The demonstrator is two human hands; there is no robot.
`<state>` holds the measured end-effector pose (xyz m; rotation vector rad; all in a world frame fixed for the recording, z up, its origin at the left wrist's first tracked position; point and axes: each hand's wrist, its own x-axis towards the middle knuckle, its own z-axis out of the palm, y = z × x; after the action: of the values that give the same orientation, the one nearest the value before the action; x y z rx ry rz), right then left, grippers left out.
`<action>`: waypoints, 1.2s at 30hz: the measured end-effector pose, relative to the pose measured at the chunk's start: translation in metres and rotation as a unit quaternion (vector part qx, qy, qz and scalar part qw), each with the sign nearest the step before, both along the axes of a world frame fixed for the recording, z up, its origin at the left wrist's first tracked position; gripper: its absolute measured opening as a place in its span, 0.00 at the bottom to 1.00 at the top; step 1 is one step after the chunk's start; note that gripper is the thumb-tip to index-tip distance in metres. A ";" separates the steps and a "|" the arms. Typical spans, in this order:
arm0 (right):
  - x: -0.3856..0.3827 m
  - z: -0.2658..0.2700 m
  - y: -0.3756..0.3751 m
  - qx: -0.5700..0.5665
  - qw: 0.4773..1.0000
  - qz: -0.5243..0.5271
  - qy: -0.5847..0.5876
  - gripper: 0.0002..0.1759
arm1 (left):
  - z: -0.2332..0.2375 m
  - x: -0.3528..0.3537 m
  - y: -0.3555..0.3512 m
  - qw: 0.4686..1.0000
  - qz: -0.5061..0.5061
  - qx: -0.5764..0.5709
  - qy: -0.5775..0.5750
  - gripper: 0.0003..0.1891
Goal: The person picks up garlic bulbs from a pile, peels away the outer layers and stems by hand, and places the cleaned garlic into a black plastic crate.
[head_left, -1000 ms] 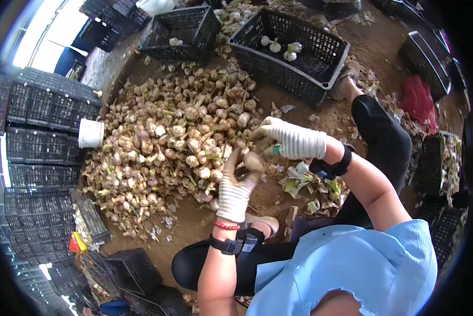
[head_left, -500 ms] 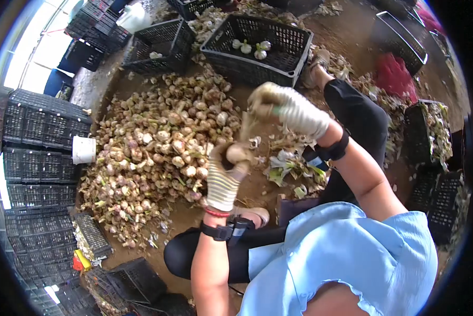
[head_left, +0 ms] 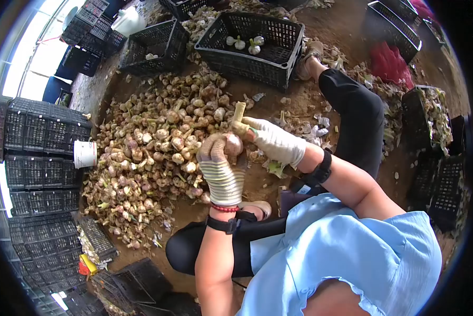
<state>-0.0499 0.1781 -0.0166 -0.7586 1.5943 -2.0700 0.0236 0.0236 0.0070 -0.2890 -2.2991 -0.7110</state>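
My left hand (head_left: 220, 171), in a striped work glove, is wrapped round a garlic bulb (head_left: 233, 144) in front of the heap. A thick, pale stem (head_left: 239, 113) stands up from this bulb. Closed at the base of that stem is my gloved right hand (head_left: 278, 141), its fingers right beside the bulb. A bit of green shows at the right fingers; I cannot tell what it is. Just left of both hands lies a large pile of untrimmed garlic (head_left: 157, 147), roots and stems on.
Beyond the hands, a black crate (head_left: 247, 66) holds a few cleaned white bulbs (head_left: 240, 43). Another black crate (head_left: 155, 50) stands beside it. A white bucket (head_left: 85, 154) and stacked crates (head_left: 41, 171) line the left. Peelings (head_left: 310, 126) litter the ground near my right leg.
My right hand has come down and left from above, and its fingers now meet the garlic stem over my left hand. The left hand has turned, still holding a bulb.
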 end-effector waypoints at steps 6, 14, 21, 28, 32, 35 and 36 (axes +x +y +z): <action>0.008 0.023 -0.010 0.035 0.992 -0.041 -0.113 0.22 | 0.003 0.008 0.001 0.999 0.017 -0.047 0.000 0.34; 0.003 0.044 0.006 0.161 0.987 -0.022 0.012 0.14 | -0.002 0.010 0.003 0.994 -0.007 0.062 -0.089 0.32; 0.004 0.036 0.026 0.140 0.989 -0.004 -0.044 0.13 | 0.003 0.005 0.001 0.676 -0.099 0.690 -0.238 0.25; 0.007 0.031 0.047 0.223 0.970 0.025 -0.096 0.12 | -0.028 0.000 -0.005 0.495 -0.102 0.716 -0.482 0.36; 0.013 0.035 0.038 0.225 0.974 -0.016 -0.032 0.11 | -0.019 0.002 0.011 0.417 -0.041 0.769 -0.482 0.34; 0.013 0.033 0.036 0.184 0.981 0.000 -0.061 0.12 | -0.027 0.001 0.007 0.422 0.002 0.770 -0.479 0.31; 0.012 0.025 0.036 0.141 0.985 -0.007 -0.100 0.13 | -0.038 -0.004 -0.001 0.499 0.000 0.724 -0.476 0.30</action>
<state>-0.0383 0.2145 0.0082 -0.4262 1.7294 -1.8110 0.0199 0.0223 -0.0311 1.1605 -1.4496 -2.9398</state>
